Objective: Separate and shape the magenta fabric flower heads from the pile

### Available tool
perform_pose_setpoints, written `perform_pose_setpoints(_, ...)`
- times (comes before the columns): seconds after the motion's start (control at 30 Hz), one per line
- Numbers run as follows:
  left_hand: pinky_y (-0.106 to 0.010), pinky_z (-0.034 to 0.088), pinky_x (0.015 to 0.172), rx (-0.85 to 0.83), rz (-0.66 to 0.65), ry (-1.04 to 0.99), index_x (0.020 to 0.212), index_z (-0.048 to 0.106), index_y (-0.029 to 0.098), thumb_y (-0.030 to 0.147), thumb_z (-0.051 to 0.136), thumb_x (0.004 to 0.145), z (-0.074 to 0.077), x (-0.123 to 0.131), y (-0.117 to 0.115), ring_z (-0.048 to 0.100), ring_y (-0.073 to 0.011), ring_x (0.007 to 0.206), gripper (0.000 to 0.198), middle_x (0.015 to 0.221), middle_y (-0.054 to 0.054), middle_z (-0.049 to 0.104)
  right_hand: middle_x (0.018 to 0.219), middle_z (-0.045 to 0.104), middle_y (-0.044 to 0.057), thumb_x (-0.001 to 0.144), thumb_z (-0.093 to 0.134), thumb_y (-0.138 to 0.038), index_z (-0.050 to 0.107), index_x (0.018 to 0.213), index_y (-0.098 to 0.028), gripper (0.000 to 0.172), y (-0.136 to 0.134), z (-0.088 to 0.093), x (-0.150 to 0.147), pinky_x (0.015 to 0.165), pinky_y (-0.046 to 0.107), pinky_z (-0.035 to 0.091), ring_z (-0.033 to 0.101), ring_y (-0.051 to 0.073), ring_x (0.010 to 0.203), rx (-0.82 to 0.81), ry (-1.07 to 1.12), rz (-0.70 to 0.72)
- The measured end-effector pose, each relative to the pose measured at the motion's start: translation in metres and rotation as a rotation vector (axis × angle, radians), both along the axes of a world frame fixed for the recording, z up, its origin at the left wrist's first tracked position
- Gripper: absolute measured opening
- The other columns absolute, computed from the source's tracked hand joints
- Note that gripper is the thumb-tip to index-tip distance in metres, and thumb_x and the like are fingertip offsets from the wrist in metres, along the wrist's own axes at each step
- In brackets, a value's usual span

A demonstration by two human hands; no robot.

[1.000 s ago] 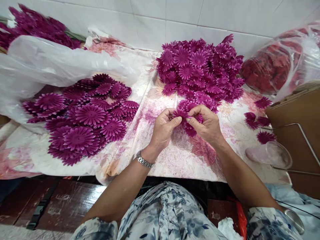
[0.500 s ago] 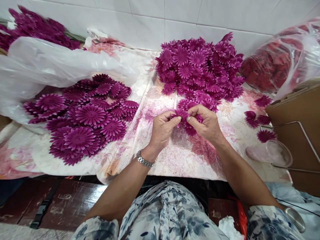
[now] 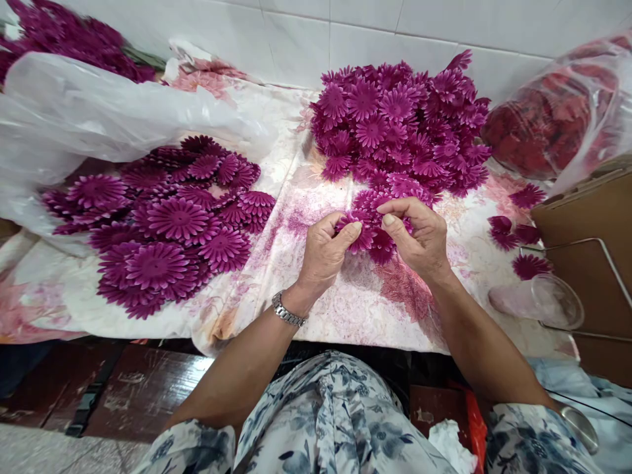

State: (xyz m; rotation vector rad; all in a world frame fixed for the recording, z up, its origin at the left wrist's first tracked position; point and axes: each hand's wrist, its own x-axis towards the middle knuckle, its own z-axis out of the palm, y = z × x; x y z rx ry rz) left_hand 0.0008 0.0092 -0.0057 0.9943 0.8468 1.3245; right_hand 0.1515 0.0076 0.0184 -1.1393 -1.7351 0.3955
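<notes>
My left hand (image 3: pixel 324 253) pinches a magenta artificial flower head (image 3: pixel 356 234) between thumb and forefinger, above the cloth. Just right of it, my right hand (image 3: pixel 419 237) has thumb and forefinger tips close together, apart from that flower; anything between them is too small to make out. Below and behind the fingers lie more magenta flower pieces (image 3: pixel 380 249), partly hidden. A tall heap of layered magenta flowers (image 3: pixel 395 131) rises beyond my hands. To the left, flat stacks of magenta petal discs (image 3: pixel 178 220) lie spread out.
A white plastic bag (image 3: pixel 113 112) borders the left stacks. At right are a bag of red petals (image 3: pixel 543 131), a cardboard box (image 3: pixel 587 230) with a metal wire frame, a clear plastic cup (image 3: pixel 557 301) on its side and several loose flower pieces (image 3: pixel 530 266). A tiled wall (image 3: pixel 296 39) stands behind.
My right hand has drawn away to the right from the flower head, which stays in my left hand. The whole view has shifted slightly.
</notes>
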Motion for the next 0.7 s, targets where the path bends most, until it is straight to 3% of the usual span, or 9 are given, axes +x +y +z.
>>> perform_pose_setpoints(0.2, -0.022, 0.029, 0.045, 0.02, 0.009, 0.104, 0.049, 0.043, 0.017, 0.04, 0.07, 0.071, -0.002, 0.0, -0.002, 0.034, -0.0057, 0.047, 0.041, 0.05, 0.005, 0.036, 0.071, 0.06, -0.001, 0.081, 0.062, -0.032, 0.063, 0.087, -0.02, 0.014, 0.0, -0.001, -0.003, 0.064, 0.027, 0.046, 0.056, 0.011, 0.067, -0.02, -0.045, 0.157)
perform_pose_setpoints(0.37, -0.023, 0.024, 0.039, -0.091, -0.078, 0.051, 0.044, 0.04, 0.018, 0.051, 0.071, 0.065, 0.002, 0.003, -0.002, 0.03, -0.0051, 0.038, 0.05, 0.041, 0.006, 0.035, 0.066, 0.055, -0.002, 0.082, 0.061, -0.032, 0.056, 0.068, -0.019, 0.019, 0.004, -0.005, -0.005, 0.061, 0.026, 0.042, 0.051, 0.01, 0.064, -0.096, -0.025, 0.291)
perform_pose_setpoints(0.6, -0.021, 0.034, 0.05, -0.076, -0.183, -0.1, 0.056, 0.055, 0.017, 0.038, 0.073, 0.068, 0.003, 0.001, 0.001, 0.042, -0.0061, 0.051, 0.031, 0.054, 0.004, 0.049, 0.064, 0.052, -0.002, 0.082, 0.057, -0.024, 0.054, 0.067, -0.018, 0.016, 0.008, -0.008, 0.0, 0.058, 0.026, 0.039, 0.049, 0.01, 0.061, -0.088, 0.032, 0.19)
perform_pose_setpoints(0.7, -0.021, 0.035, 0.052, -0.061, -0.086, -0.104, 0.055, 0.057, 0.016, 0.037, 0.074, 0.066, 0.002, -0.001, 0.002, 0.042, -0.006, 0.052, 0.029, 0.054, 0.003, 0.051, 0.063, 0.052, -0.003, 0.08, 0.055, -0.021, 0.053, 0.065, -0.018, 0.015, 0.012, -0.008, 0.006, 0.056, 0.025, 0.038, 0.048, 0.01, 0.058, -0.028, 0.06, 0.027)
